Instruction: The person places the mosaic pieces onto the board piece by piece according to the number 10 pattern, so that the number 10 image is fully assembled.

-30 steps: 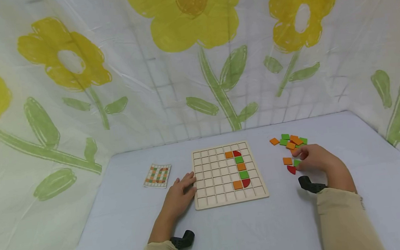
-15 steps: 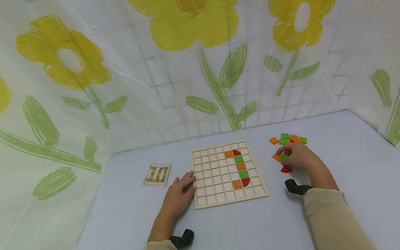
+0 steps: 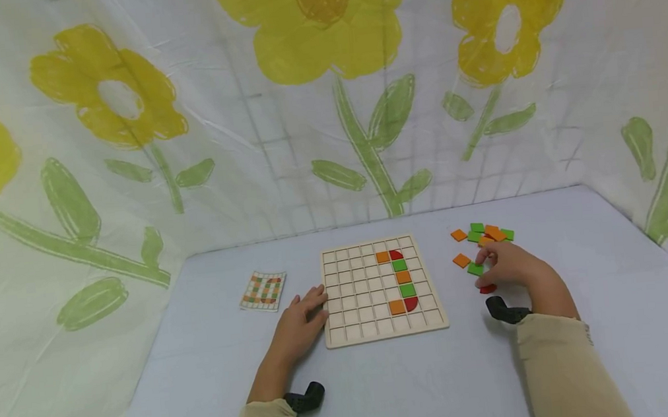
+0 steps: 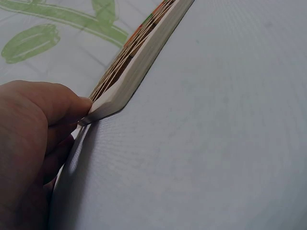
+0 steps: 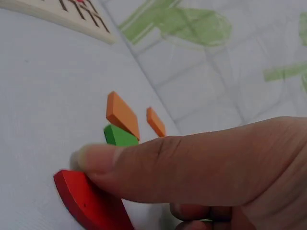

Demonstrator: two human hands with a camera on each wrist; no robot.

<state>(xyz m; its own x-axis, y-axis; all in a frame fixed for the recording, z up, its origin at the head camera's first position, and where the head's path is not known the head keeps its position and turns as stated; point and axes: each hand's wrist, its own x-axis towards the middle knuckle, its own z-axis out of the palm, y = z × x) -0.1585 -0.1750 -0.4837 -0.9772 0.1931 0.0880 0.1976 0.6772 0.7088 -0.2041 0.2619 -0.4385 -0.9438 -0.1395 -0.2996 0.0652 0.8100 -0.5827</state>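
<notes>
While resting the left hand (image 3: pixel 299 331), fingers loosely extended, against the left edge of the wooden grid board (image 3: pixel 357 302), best use only light pressure there, enough to stop sliding. With the right hand (image 3: pixel 518 268), thumb and index finger apart among the loose pieces and seemingly clamped on nothing, choose just one piece: perhaps the green square tile (image 3: pixel 474 269), lying beside the orange square tile (image 3: pixel 461 260), or the red quarter-round piece (image 3: pixel 487 289), partly under the thumb. Cannot tell for certain about contact with the red. To lift cleanly, pinch by opposite edges rather than push on the flat face; on the red, mind the curved side, likely to slip. Note thick, flat, evenly coloured slabs with crisp edges, pale bare wood on the board, divided into square cells by dark lines, and matt white tablecloth (image 3: pixel 385 389) beneath, faintly textured.
</notes>
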